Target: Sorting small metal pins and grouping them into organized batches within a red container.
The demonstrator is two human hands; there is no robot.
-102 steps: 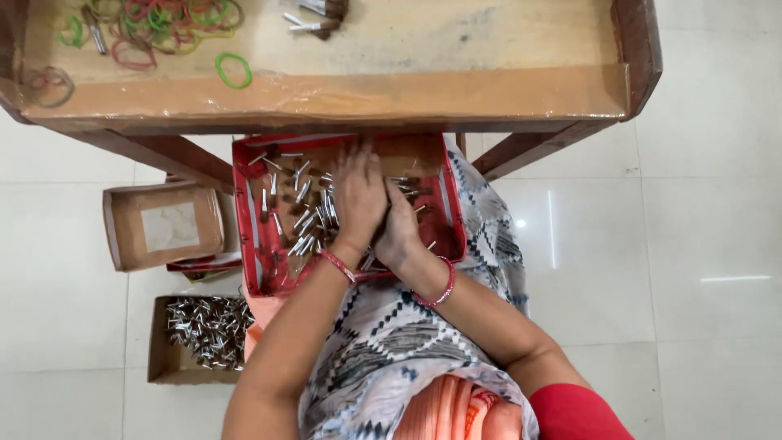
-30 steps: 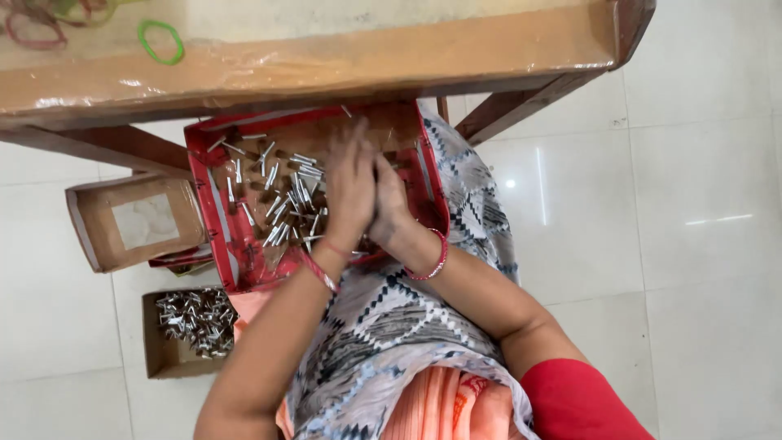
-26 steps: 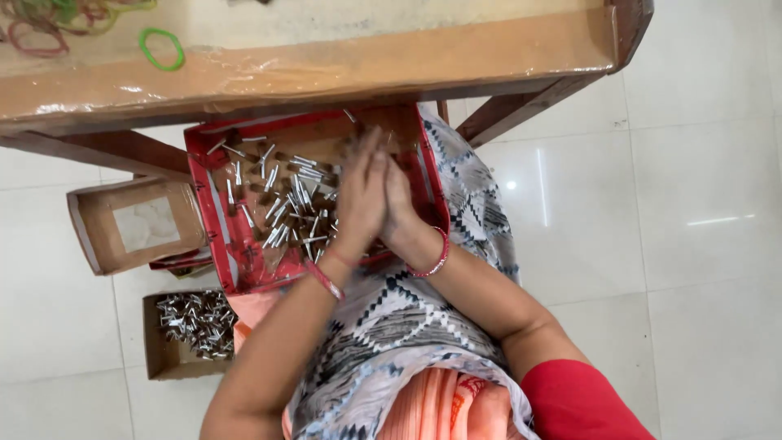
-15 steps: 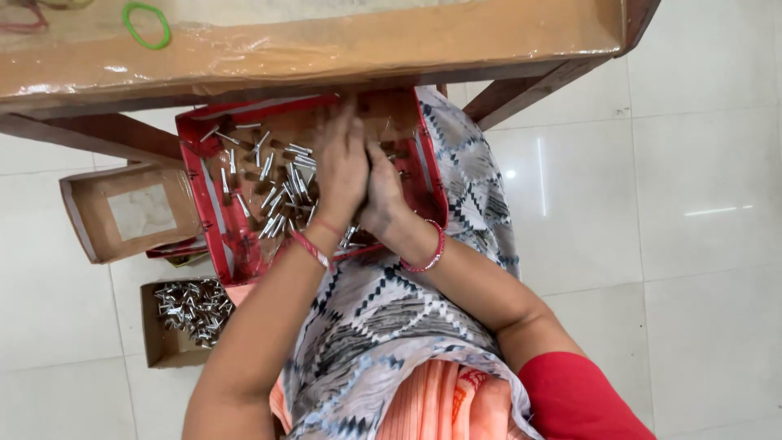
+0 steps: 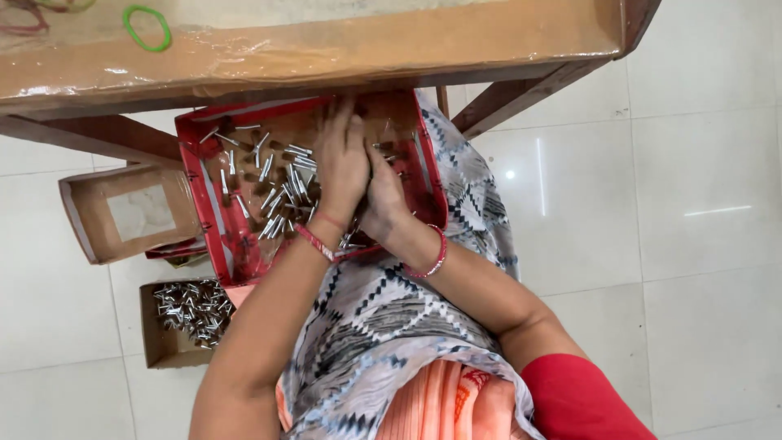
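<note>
A red tray point(image 5: 194, 175) rests on my lap under the table edge, holding several small silver metal pieces point(image 5: 277, 191). My left hand point(image 5: 340, 163) lies palm down inside the tray, fingers together, pressed against my right hand point(image 5: 384, 200), which is cupped beside it over the pieces. Whether either hand holds any pieces is hidden. Red bangles circle both wrists.
A wooden table point(image 5: 326, 45) covered with brown tape spans the top, with a green rubber band point(image 5: 147, 26) on it. On the white tiled floor at left sit an empty cardboard box point(image 5: 90, 220) and a smaller box point(image 5: 163, 346) of silver pieces.
The view has shifted slightly. My two hands stay pressed together in the tray, having moved a little toward the far side among the metal pieces.
</note>
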